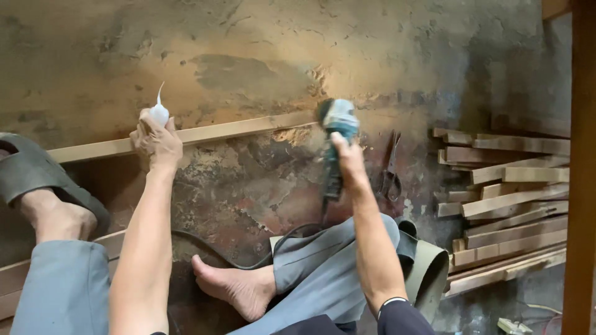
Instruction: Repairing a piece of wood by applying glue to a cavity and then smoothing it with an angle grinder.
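- Left hand [156, 141], left of centre in the frame: fingers curled shut around a small white squeeze bottle [159, 111] whose thin nozzle points up; the hand sits at the near edge of the wooden strip.
- Wooden strip [242, 128]: a long, pale, narrow batten lying on the floor, running from the left edge of the frame up to the centre, where its far end meets the grinder head. Loose sawdust [292, 134] lies just below that end.
- Right hand [349, 162], centre of the frame: fingers clamped around the body of a teal angle grinder [335, 133], its dark head resting at the end of the strip. A black power cord [248, 257] trails from the tool toward the bottom of the frame, passing by the bare foot [233, 286].
- Sandalled foot [43, 192], at the left edge, in a grey sandal; blue-grey trouser legs cover both knees.
- Pliers [390, 177]: dark, lying on the floor just right of the right hand.
- Floor [267, 56]: rough, stained concrete, mottled brown and grey, filling the upper frame.
- Stack of wood offcuts [509, 211], right of the frame: short pale lengths piled loosely, well apart from both hands.
- A reddish wooden post [580, 186] stands along the right edge.
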